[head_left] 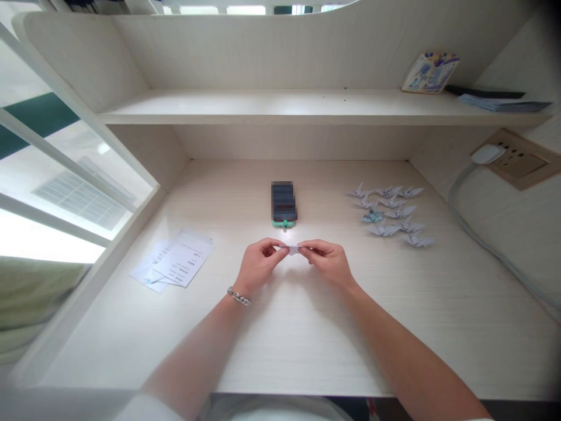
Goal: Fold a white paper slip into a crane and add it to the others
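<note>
Between both hands, just above the desk, is a small white folded paper [293,249]. My left hand [262,261], with a silver chain bracelet on its wrist, pinches the paper's left end between thumb and fingers. On the other end, my right hand [326,261] has its thumb and fingers closed in the same way. The fingers cover part of the paper, so its exact fold is hard to make out. Directly beyond the hands lies a phone [283,202] with a green lower edge, its screen blurred. Several folded paper cranes [393,227] stand in a group to the right, one of them bluish.
Loose printed paper sheets [186,257] overlap on the left of the desk [298,345]. A shelf [245,105] at the back carries a small box [430,73] and a flat stack [504,104]. At right, a grey cable [482,245] hangs from a charger plugged into the wall socket [523,158].
</note>
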Demonstrator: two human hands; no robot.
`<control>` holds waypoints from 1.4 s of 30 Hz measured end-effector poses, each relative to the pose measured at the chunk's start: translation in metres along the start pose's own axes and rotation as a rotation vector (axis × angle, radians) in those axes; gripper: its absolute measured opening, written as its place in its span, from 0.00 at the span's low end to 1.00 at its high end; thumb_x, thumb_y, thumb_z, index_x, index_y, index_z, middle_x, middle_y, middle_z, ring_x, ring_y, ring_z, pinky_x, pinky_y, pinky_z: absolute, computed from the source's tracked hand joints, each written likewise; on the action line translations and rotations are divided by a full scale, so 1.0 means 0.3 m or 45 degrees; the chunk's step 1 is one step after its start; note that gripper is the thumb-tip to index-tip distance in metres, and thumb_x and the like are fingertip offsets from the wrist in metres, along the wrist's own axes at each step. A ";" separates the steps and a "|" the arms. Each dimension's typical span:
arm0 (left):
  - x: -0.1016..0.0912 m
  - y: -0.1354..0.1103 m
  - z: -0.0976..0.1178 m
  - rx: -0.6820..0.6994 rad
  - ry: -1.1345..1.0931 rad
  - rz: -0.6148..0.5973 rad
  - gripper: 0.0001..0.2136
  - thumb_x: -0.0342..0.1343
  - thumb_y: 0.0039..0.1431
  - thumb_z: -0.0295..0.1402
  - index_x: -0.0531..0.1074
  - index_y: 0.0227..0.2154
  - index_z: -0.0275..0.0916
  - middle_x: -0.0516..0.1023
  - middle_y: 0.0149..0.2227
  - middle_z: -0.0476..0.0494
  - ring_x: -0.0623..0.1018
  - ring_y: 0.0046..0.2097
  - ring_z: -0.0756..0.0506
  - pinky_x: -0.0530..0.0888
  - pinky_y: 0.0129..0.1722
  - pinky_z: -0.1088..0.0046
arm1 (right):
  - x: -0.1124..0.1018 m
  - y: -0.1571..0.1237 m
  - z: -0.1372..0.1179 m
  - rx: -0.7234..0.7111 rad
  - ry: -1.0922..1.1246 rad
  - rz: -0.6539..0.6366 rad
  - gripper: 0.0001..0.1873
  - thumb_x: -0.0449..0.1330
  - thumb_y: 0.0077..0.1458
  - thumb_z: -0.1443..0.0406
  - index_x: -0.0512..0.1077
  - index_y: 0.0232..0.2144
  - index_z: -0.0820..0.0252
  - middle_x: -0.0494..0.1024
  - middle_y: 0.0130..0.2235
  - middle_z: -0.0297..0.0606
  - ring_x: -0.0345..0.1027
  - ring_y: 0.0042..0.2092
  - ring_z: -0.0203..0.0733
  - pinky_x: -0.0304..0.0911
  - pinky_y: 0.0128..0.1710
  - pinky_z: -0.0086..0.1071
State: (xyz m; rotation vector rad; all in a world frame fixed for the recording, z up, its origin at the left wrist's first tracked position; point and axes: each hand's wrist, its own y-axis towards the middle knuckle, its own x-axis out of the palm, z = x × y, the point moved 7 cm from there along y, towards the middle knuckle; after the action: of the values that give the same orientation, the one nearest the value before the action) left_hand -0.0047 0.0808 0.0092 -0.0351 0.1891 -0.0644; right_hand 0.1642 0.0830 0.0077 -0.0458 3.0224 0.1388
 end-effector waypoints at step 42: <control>0.050 -0.014 -0.013 -0.200 -0.493 -0.179 0.12 0.54 0.53 0.34 0.71 0.40 0.36 0.75 0.34 0.41 0.77 0.36 0.46 0.72 0.33 0.73 | 0.012 -0.019 -0.040 -0.333 -0.047 -0.046 0.09 0.61 0.49 0.68 0.78 0.34 0.53 0.78 0.40 0.37 0.71 0.43 0.44 0.67 0.45 0.38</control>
State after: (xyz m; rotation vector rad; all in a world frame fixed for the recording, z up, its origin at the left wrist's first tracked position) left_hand 0.0090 0.0753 0.0026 -0.2157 -0.1963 -0.1810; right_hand 0.1594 0.0759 0.0186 -0.1187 2.9441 0.5240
